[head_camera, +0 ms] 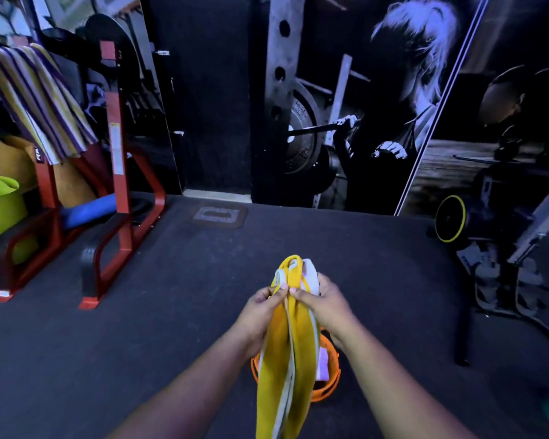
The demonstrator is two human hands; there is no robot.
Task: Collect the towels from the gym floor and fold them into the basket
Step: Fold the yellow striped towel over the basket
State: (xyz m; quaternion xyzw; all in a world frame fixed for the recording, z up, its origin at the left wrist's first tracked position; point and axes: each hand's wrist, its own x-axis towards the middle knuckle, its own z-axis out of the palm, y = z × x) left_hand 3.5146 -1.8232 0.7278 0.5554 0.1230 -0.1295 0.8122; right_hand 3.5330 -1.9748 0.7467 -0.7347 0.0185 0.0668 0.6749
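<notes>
You hold the yellow towel [286, 359] at lower centre of the frame, both hands at its top fold: your left hand [260, 308] and right hand [325, 304] have their fingers pinched shut on the cloth. It hangs limp and looks light and soft, so grip corners or folded edges rather than the middle. The orange basket [328, 378] sits directly beneath it on the dark gym floor [140, 343]. A striped towel [42, 99] drapes over the red rack [118, 147] at upper left.
</notes>
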